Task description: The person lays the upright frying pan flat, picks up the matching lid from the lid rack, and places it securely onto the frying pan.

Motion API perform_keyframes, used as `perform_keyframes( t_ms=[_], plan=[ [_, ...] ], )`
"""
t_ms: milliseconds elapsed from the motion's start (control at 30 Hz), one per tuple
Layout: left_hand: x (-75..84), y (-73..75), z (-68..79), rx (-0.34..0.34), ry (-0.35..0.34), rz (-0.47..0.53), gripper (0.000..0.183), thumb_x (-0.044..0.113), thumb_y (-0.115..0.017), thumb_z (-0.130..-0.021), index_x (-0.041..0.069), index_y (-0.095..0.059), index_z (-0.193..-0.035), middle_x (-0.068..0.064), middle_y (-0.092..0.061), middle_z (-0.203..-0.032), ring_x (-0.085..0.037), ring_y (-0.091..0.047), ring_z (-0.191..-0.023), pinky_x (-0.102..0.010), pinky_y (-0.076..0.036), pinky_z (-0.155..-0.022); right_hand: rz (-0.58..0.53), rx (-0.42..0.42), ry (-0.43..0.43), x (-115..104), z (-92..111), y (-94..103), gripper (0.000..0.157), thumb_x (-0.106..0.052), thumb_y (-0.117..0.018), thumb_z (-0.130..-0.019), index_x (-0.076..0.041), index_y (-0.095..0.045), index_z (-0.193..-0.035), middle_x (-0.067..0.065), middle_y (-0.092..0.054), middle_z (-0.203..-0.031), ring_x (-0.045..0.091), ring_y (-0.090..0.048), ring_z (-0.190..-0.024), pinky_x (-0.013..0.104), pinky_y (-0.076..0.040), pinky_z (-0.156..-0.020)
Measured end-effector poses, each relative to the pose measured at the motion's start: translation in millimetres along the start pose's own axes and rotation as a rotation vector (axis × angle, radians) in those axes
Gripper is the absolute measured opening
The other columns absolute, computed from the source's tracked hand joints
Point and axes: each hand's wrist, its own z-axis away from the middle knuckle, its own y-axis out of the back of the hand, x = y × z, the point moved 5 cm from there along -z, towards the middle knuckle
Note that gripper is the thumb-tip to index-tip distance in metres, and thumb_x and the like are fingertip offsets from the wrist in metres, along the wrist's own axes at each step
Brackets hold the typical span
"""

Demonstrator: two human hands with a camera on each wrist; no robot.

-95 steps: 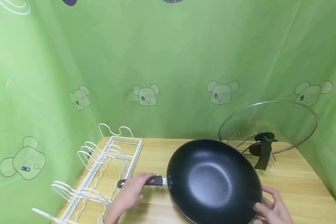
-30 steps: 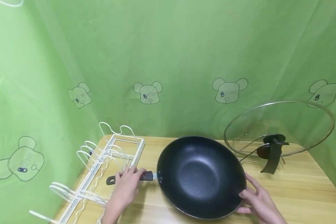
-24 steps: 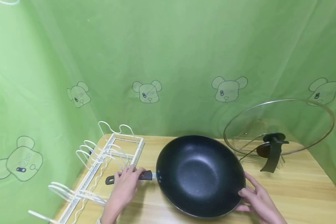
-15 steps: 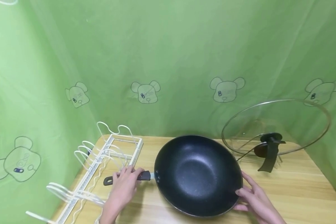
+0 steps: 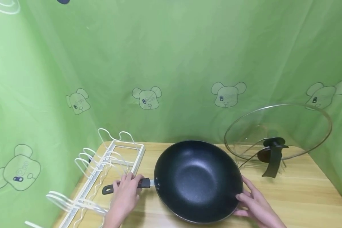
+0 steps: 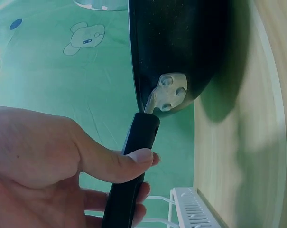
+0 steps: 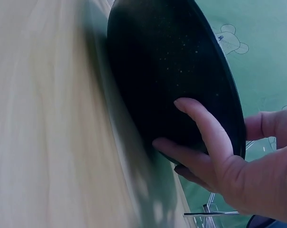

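Left hand: clamped on the pan's handle [image 5: 146,182], thumb on one side and fingers on the other, its palm [image 5: 124,194] side toward the looped end.
Right hand: pinching the far rim [image 5: 255,202], thumb over the inner edge, fingers spread along the outside wall.
Pan: the black pan [image 5: 198,180] lies between the two hands in the middle of the table, bowl opening upward; whether its base touches the wood I cannot tell.
Good holding: the handle side should want a firm wrist, since the wide bowl would likely twist a loose grip; let the right fingers bear weight from outside while the thumb only steadies the rim.
White rack: the wire rack [image 5: 138,157] is on the left, and the handle's end overlaps it from above; best to mind the hoops there.
Lid: the glass lid [image 5: 290,128] with its black knob [image 5: 273,163] is tilted at the right, behind the pan; moving the bowl gently past it seems wise.
Table: pale wood [image 5: 305,190].
Backdrop: green curtain [image 5: 182,63] printed with bear faces.
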Motion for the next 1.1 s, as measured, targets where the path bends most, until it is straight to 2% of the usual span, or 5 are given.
perform_keyframes(
  t_ms=[167, 400, 567, 800, 1100],
  plan=[
    [0.8, 0.9, 0.0, 0.003, 0.007, 0.008, 0.042, 0.008, -0.078, -0.07, 0.023, -0.067, -0.108, -0.001, -0.058, -0.095, -0.024, -0.051, -0.094, -0.056, -0.034, -0.083, 0.053, -0.036, 0.008, -0.6, -0.3, 5.1, 0.08, -0.003, -0.049, -0.094, -0.014, 0.007, -0.15, 0.031, -0.035, -0.139, 0.039, -0.059, -0.105, 0.057, -0.05, -0.079],
    [0.1, 1.6, -0.2, 0.046, 0.006, 0.049, 0.043, 0.004, -0.079, -0.066, 0.024, -0.067, -0.103, 0.001, -0.06, -0.097, -0.024, -0.053, -0.095, -0.054, -0.038, -0.082, 0.226, -0.063, 0.072, -26.0, -0.1, 18.8, 0.074, -0.013, -0.053, -0.096, -0.008, -0.002, -0.15, 0.043, -0.016, -0.142, 0.039, -0.057, -0.108, 0.049, -0.051, -0.082],
    [-1.8, 3.8, -0.7, 0.065, 0.006, 0.054, 0.044, 0.001, -0.079, -0.065, 0.025, -0.068, -0.1, 0.001, -0.062, -0.097, -0.024, -0.055, -0.093, -0.052, -0.041, -0.08, 0.332, -0.129, 0.174, -44.7, -0.8, 27.0, 0.061, -0.01, -0.049, -0.098, -0.006, -0.014, -0.148, 0.043, -0.026, -0.138, 0.029, -0.061, -0.106, 0.047, -0.052, -0.081],
    [4.7, 12.3, 2.8, 0.122, -0.074, 0.091, 0.04, 0.003, -0.08, -0.066, 0.017, -0.068, -0.102, 0.0, -0.06, -0.097, -0.023, -0.056, -0.091, -0.048, -0.045, -0.079, 0.609, 0.021, 0.382, -76.5, 3.1, 48.3, 0.06, -0.011, -0.054, -0.097, -0.011, -0.023, -0.148, -0.005, -0.052, -0.129, 0.011, -0.063, -0.101, 0.033, -0.055, -0.076],
    [18.8, 20.2, 2.9, 0.157, -0.176, 0.139, 0.034, 0.009, -0.079, -0.072, 0.018, -0.067, -0.103, 0.002, -0.061, -0.097, -0.018, -0.057, -0.09, -0.042, -0.046, -0.08, 0.685, 0.082, 0.47, -99.0, 14.8, 77.2, 0.049, -0.006, -0.05, -0.098, -0.004, -0.032, -0.144, -0.01, -0.058, -0.123, 0.006, -0.062, -0.104, 0.028, -0.054, -0.075]
  ],
)
